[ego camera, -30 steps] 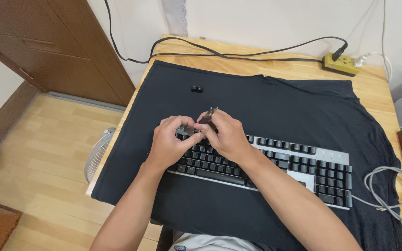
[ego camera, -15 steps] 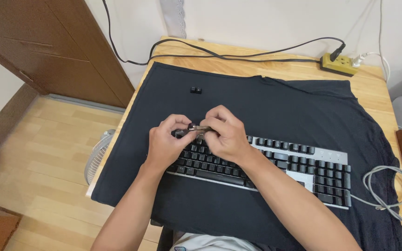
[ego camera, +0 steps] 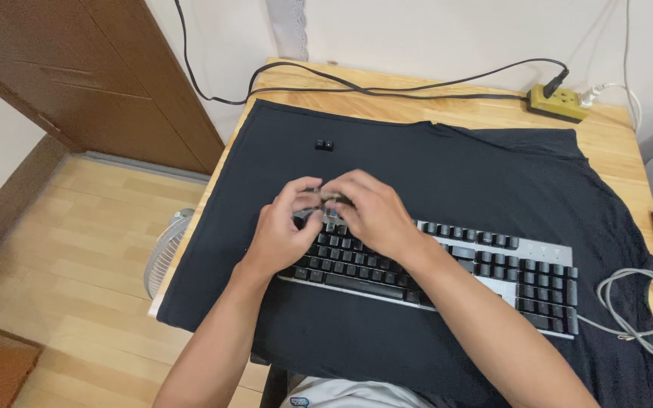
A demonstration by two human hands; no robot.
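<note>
- Head view: the left hand and the right hand meet at the centre of the frame, fingertips pinched together over the upper left corner of a black-keyed keyboard with a silver metal frame.
- Between the fingertips sits a small dark object, blurred and mostly covered; both hands appear curled onto it, but what it is cannot be told.
- The keyboard lies slanted across the lower middle of the frame, on a black cloth spread over a light wooden table.
- Two loose black keycaps rest side by side on the cloth, above the hands and well apart from them.
- A grey coiled cable runs from the keyboard's right end at the lower right edge.
- An olive-green power strip sits at the upper right of the table, with a black power cord plugged in and trailing left.
- A white fan stands on the wooden floor at the left, beside the table's edge.
</note>
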